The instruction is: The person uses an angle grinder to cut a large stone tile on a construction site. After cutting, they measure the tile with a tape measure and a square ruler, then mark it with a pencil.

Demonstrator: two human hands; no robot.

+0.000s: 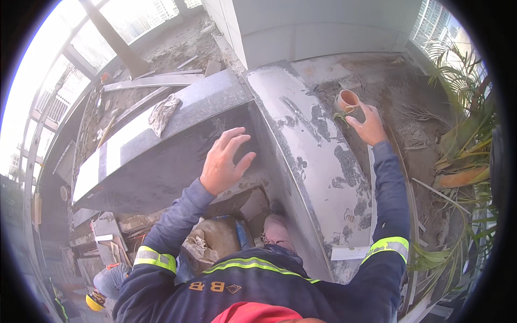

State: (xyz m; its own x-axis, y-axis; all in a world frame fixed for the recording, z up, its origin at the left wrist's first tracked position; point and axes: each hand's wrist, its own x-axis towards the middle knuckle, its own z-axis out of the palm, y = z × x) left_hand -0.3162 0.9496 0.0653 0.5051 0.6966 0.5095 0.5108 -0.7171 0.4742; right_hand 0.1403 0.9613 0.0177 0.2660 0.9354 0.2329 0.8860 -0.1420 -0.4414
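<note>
My left hand [223, 164] hangs in the air with its fingers apart and nothing in them, in front of the dark upright face of a grey stone ledge [194, 97]. Over on the right, my right hand [369, 127] reaches past a second slab [301, 124], whose grey top is patched with whitish dried mortar. Its thumb and fingers are spread beside a short orange-brown tube [349, 99] with an open round top. A greenish strand lies round the tube's base. Whether the fingertips touch the tube, I cannot tell.
A crumpled rag [163, 114] lies on the left ledge. Long boards [153, 82] rest on the rubble behind it. A tan sack [215, 238] sits below my left arm. Palm leaves [463, 124] crowd the right edge, and a pale wall [323, 27] stands ahead.
</note>
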